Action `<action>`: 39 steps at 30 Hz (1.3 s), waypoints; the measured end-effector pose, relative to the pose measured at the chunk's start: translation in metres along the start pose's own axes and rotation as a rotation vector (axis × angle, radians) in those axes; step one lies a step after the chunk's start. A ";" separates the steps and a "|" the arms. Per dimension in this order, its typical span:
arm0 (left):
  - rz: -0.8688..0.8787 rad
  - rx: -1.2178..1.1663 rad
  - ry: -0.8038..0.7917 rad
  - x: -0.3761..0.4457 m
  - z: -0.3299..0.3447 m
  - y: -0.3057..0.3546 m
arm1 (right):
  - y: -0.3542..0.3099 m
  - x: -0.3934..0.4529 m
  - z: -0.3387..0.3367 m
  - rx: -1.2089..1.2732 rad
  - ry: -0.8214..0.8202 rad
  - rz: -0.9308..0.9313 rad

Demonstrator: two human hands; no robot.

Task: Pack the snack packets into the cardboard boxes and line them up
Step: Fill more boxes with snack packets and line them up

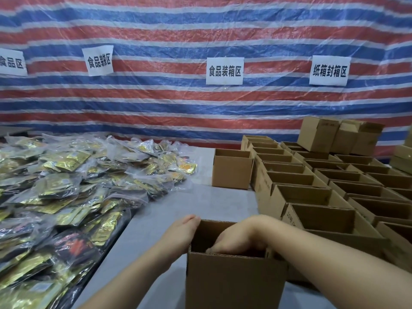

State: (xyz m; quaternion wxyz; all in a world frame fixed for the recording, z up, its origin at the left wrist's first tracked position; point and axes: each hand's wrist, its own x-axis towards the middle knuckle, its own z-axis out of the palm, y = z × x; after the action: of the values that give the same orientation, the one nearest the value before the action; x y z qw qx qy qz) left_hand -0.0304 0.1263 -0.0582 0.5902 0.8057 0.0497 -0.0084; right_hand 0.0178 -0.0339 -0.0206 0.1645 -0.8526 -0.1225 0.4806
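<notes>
A person's right hand (pixel 239 238) reached down into an open box (pixel 234 279) at the near edge of the table (pixel 169 210), its fingers curled downward below the rim; whether they held anything could not be told, since the box wall hid the fingertips and the contents. The left hand (pixel 181 234) lay against the box's outer left wall, fingers fairly straight and pressed to the cardboard, steadying it. The packets (pixel 73 186) lay heaped across the left of the table, well apart from the box, while rows of open boxes (pixel 323 186) stood lined up on the right and one lone box (pixel 231 171) stood just beside them. The risks appeared modest: the light, flap-open box could tip or slide toward the table edge if the right hand pushed hard inside while the left eased off; the slippery heap could spill when the next packet was drawn out; and the neat rows could be knocked askew as the filled box was set in among them.
</notes>
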 end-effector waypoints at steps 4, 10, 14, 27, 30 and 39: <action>-0.002 -0.047 0.016 0.003 0.006 0.001 | 0.029 -0.016 -0.007 -0.005 0.044 0.042; 0.030 -0.046 0.075 0.008 0.015 -0.002 | 0.040 -0.005 0.009 -0.134 0.052 -0.022; 0.012 -0.084 0.010 0.005 0.009 0.001 | 0.027 -0.019 0.003 -0.212 0.266 -0.147; 0.054 0.009 -0.049 0.001 0.006 0.004 | 0.038 -0.021 0.008 -0.538 0.827 -0.230; 0.077 0.060 -0.021 0.007 -0.003 0.003 | 0.043 -0.016 0.009 -0.623 0.860 -0.260; -0.078 0.616 0.472 0.110 -0.172 -0.027 | 0.037 -0.020 0.011 -0.603 0.829 -0.202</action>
State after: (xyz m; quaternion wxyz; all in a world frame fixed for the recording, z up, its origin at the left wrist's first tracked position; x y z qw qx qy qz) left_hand 0.0686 0.3058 -0.0394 0.2924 0.9224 0.2098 0.1402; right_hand 0.0001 -0.0729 -0.0254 -0.0079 -0.9648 -0.2615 0.0280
